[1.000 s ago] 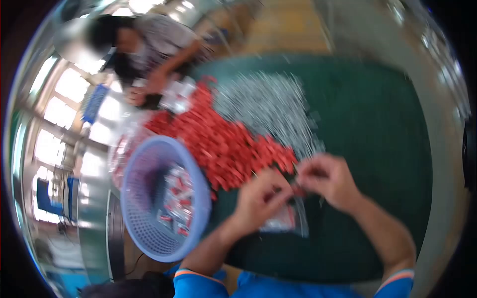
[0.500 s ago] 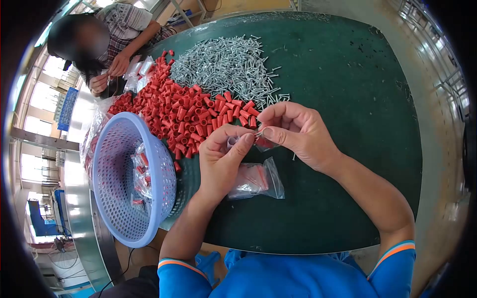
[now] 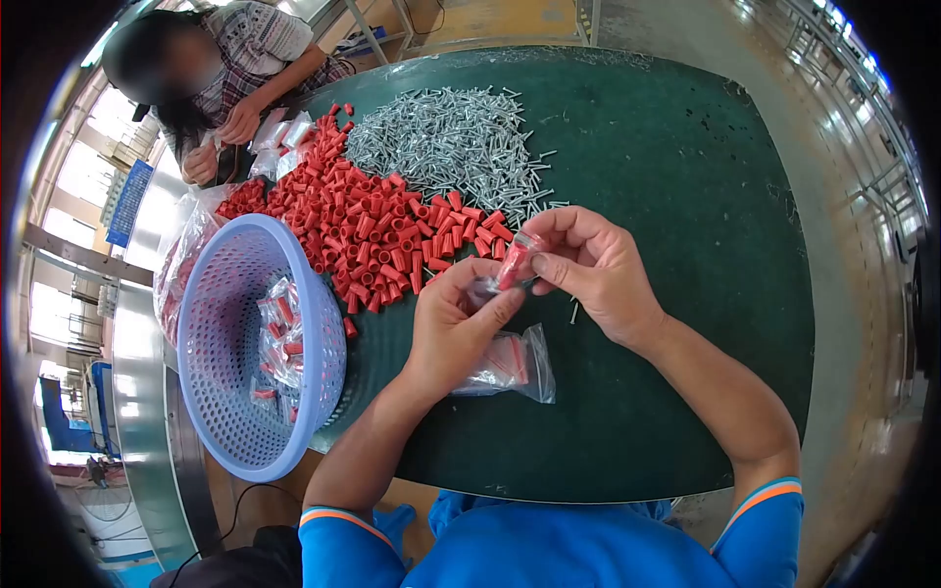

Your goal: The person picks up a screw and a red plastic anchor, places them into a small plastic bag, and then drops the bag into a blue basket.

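Between my two hands is a small clear plastic bag with a red cone-shaped cap inside. My left hand pinches its lower left side with thumb and fingers. On the other side, my right hand grips the bag's upper right edge between thumb and forefinger. Below my left wrist lies a stack of flat clear bags with red lines on them. Just beyond my hands spreads a heap of red caps, and behind it a pile of silver screws. A single screw lies beside my right hand.
A lilac perforated basket stands at the left table edge, holding several filled bags. Across the green table, at upper left, a co-worker handles something small. A large clear plastic sack lies behind the basket.
The bag with the red cap has come up into clear view between my hands, where it was mostly hidden behind my fingers. My left hand has shifted slightly right. The camera view has moved a little.
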Demonstrator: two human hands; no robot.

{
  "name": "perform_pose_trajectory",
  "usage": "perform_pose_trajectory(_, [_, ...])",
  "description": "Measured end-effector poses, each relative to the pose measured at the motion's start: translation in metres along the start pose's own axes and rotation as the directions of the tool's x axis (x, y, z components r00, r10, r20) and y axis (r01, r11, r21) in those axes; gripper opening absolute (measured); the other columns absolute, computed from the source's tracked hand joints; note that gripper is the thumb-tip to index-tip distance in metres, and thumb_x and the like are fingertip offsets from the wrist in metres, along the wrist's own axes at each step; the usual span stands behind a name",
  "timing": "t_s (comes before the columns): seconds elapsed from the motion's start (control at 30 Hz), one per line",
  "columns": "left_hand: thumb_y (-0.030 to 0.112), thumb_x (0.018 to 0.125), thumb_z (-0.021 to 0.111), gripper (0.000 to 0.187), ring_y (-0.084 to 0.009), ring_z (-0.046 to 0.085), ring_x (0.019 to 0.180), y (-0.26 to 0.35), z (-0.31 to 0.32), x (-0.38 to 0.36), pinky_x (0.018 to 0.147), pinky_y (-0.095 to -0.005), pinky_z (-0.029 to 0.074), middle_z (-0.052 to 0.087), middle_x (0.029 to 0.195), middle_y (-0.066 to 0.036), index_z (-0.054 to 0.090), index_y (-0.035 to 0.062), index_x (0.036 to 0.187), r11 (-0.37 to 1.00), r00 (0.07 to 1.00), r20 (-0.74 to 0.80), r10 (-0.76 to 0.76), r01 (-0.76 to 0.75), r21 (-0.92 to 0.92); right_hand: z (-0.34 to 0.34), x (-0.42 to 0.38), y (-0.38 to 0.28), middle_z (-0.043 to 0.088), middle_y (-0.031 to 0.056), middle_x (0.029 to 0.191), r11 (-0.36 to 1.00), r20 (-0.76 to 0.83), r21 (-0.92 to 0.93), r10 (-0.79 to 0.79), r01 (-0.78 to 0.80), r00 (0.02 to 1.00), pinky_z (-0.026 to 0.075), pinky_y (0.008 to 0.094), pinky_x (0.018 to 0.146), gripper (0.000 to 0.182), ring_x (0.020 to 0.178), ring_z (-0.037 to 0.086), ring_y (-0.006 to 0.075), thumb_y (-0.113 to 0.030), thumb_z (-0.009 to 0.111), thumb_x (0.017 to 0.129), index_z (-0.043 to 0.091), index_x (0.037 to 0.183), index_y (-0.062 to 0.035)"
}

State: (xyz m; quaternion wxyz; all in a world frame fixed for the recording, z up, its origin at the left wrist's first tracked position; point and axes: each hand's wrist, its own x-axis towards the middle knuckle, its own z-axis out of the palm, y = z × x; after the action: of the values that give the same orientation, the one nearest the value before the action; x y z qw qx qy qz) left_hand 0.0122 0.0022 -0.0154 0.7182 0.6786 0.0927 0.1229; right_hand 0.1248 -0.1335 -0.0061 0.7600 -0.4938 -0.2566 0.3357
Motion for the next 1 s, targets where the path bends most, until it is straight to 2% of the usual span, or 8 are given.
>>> perform_pose_trajectory(0.17, [0.009,0.088,0.056,0.016,0.0008,0.046,0.061,0.007,0.003,0.000,0.050,-0.0131,0.032,0.060,0.082,0.000,0.055,0.0038,0.103,0.992,0.998,-0.050,0.044,-0.050,-0.114,0.001,-0.002,0.001,0.060,0.0032,0.094,0.991,0.069,-0.120,-0.054,0.062,0.996,0.047,0.0202,0.073,0.017,0.085,0.056,0.0059,-0.002,0.058,0.084,0.057,0.101,0.0008])
perform_pose_trajectory(0.2, [0.008,0.088,0.057,0.019,-0.0036,0.052,0.075,0.008,0.002,-0.001,0.066,-0.0173,0.042,0.059,0.086,0.000,0.056,0.0004,0.105,0.985,0.999,-0.053,-0.005,-0.004,-0.172,0.002,-0.003,0.000,0.060,0.0032,0.094,0.991,0.077,-0.122,-0.053,0.062,0.996,0.047,0.0202,0.073,0.017,0.085,0.056,0.0059,-0.002,0.058,0.084,0.057,0.101,0.0008])
perform_pose_trajectory(0.5, [0.006,0.087,0.057,0.007,0.0001,0.047,0.069,0.000,0.004,0.000,0.060,-0.0156,0.037,0.055,0.079,0.005,0.057,0.0020,0.092,0.989,0.991,-0.011,0.137,-0.137,-0.054,0.006,-0.005,0.002,0.060,0.0023,0.090,0.980,0.092,-0.182,-0.068,0.084,0.993,0.046,0.0209,0.075,0.015,0.082,0.055,0.0057,-0.008,0.059,0.085,0.059,0.098,0.0006])
perform_pose_trajectory(0.67, [0.003,0.083,0.059,0.010,0.0008,0.044,0.068,-0.002,-0.002,0.001,0.059,-0.0150,0.036,0.051,0.080,0.006,0.057,0.0025,0.093,0.986,1.000,0.001,0.003,-0.002,-0.165,0.005,-0.006,0.001,0.060,0.0017,0.087,0.955,0.088,-0.275,-0.094,0.115,0.992,0.046,0.0214,0.071,0.010,0.078,0.056,0.0061,-0.007,0.060,0.084,0.061,0.092,-0.0013])
perform_pose_trajectory(0.77, [0.001,0.081,0.060,0.014,0.0002,0.044,0.070,-0.005,-0.006,0.001,0.060,-0.0150,0.036,0.049,0.084,0.005,0.057,0.0018,0.095,0.973,0.987,0.041,0.155,-0.160,0.165,0.002,-0.002,0.001,0.058,0.0023,0.084,0.868,0.147,-0.412,-0.238,0.279,0.960,0.046,0.0223,0.068,0.007,0.074,0.056,0.0078,-0.005,0.061,0.082,0.063,0.089,-0.0020])
perform_pose_trajectory(0.83, [-0.001,0.080,0.060,0.019,-0.0016,0.047,0.077,0.003,0.000,-0.001,0.063,-0.0153,0.038,0.047,0.088,0.003,0.057,0.0011,0.098,0.986,0.996,-0.056,0.069,-0.077,-0.146,0.004,-0.003,-0.004,0.058,0.0029,0.083,0.842,0.149,-0.459,-0.240,0.283,0.959,0.046,0.0226,0.067,0.008,0.073,0.056,0.0087,-0.004,0.062,0.081,0.063,0.088,-0.0020])
perform_pose_trajectory(0.9, [0.002,0.083,0.059,0.011,-0.0023,0.049,0.075,0.009,0.002,-0.001,0.066,-0.0163,0.039,0.054,0.093,0.001,0.058,0.0009,0.095,0.979,0.987,-0.102,0.128,-0.142,-0.145,0.004,-0.004,-0.006,0.057,0.0034,0.082,0.813,0.150,-0.508,-0.243,0.285,0.958,0.046,0.0229,0.066,0.008,0.072,0.056,0.0095,-0.003,0.062,0.080,0.063,0.087,-0.0020])
perform_pose_trajectory(1.0, [0.003,0.085,0.058,0.008,-0.0002,0.046,0.070,0.012,-0.007,0.000,0.060,-0.0151,0.035,0.053,0.078,0.005,0.058,0.0016,0.093,0.994,0.996,-0.012,0.083,-0.082,0.077,0.004,-0.003,-0.005,0.058,0.0042,0.083,0.746,0.212,-0.570,-0.273,0.345,0.939,0.046,0.0232,0.066,0.009,0.073,0.057,0.0100,-0.002,0.062,0.079,0.063,0.088,-0.0018])
